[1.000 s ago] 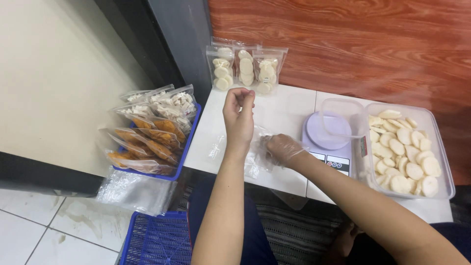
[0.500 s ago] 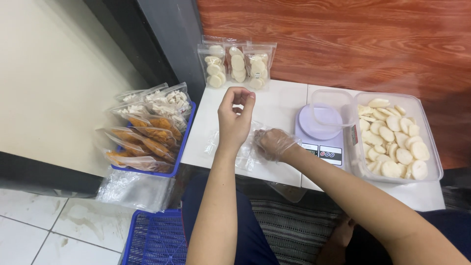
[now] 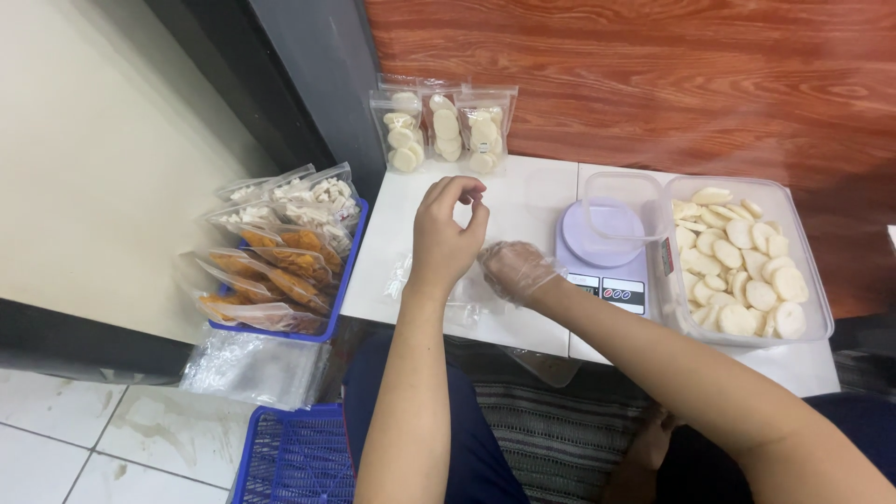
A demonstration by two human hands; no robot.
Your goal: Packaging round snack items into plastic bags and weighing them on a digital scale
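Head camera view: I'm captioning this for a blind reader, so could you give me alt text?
A person's bare left hand and plastic-gloved right hand work a clear plastic bag on a white table. Beside them stand a kitchen scale, a tub of pale slices and three filled bags.

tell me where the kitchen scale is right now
In the head view the kitchen scale sits on the white table, right of centre, just beyond the gloved right hand and directly left of the clear tub of pale round slices.

White table [image 3: 523, 201] with scale [image 3: 605, 257], tub [image 3: 742, 261], perhaps empty bags [image 3: 448, 294]
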